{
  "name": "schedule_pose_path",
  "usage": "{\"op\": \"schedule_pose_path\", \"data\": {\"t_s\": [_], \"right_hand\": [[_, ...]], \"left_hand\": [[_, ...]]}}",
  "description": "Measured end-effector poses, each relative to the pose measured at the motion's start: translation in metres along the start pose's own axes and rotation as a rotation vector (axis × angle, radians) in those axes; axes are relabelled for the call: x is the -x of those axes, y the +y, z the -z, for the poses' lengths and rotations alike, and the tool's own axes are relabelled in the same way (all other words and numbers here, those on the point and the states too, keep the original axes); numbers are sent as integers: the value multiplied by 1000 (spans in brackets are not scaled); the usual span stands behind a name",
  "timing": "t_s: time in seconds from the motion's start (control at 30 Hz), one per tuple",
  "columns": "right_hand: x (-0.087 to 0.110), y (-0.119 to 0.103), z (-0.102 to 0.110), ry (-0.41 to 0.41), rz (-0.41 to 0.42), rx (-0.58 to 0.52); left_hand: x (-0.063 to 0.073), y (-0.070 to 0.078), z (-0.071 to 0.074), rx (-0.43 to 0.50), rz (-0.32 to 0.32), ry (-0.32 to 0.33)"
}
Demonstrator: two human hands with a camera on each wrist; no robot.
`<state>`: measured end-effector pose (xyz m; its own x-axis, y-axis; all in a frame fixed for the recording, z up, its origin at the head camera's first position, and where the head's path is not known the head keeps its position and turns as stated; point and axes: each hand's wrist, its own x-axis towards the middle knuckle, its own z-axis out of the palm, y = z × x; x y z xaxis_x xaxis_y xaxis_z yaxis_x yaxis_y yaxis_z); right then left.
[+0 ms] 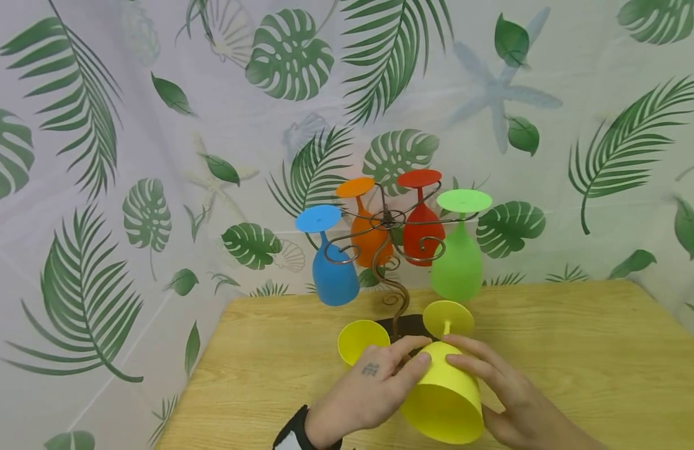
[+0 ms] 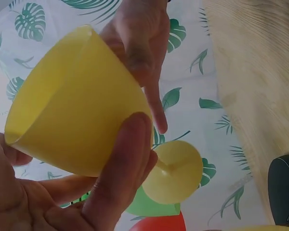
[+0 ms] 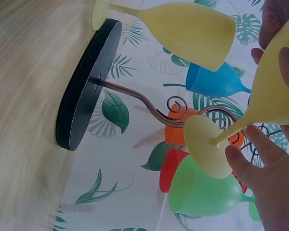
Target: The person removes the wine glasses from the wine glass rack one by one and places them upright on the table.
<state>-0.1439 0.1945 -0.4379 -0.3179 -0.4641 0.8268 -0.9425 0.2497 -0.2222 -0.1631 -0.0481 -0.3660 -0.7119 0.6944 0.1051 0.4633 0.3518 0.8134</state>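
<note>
A yellow wine glass (image 1: 451,375) is held tilted, its mouth facing down toward me and its foot pointing at the rack. My left hand (image 1: 375,387) grips the bowl, thumb and fingers around it in the left wrist view (image 2: 113,173). On the other side my right hand (image 1: 507,394) has its fingers mostly straight, near the bowl and stem; in the right wrist view its fingertips (image 3: 253,144) are beside the stem. A second yellow wine glass (image 3: 192,33) stands upright beside the rack's black base (image 3: 91,91).
A brown metal stemware rack (image 1: 400,294) with curled arms rises from the wooden table (image 1: 257,375). Upside down on it hang blue (image 1: 334,278), orange (image 1: 371,240), red (image 1: 422,234) and green (image 1: 456,269) wine glasses. Behind is a leaf-patterned cloth (image 1: 172,250).
</note>
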Motion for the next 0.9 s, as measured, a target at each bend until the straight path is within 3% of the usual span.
{"op": "schedule_pose_path", "data": {"t_s": [0.23,0.4,0.6,0.7,0.83,0.9], "right_hand": [[-2,4,-1,40,-27,-11],[9,6,-1,46,-191,-51],[17,10,-7,73,-243,-30],[16,7,-11,52,-332,-47],[14,4,-14,36,-440,-107],[14,4,-16,43,-455,-120]], "left_hand": [[0,-1,3,-34,-65,53],[1,2,4,-86,-138,89],[3,1,2,-155,-227,138],[3,0,2,-225,-261,183],[1,-3,2,-263,-261,210],[1,-5,1,-277,-244,218]]}}
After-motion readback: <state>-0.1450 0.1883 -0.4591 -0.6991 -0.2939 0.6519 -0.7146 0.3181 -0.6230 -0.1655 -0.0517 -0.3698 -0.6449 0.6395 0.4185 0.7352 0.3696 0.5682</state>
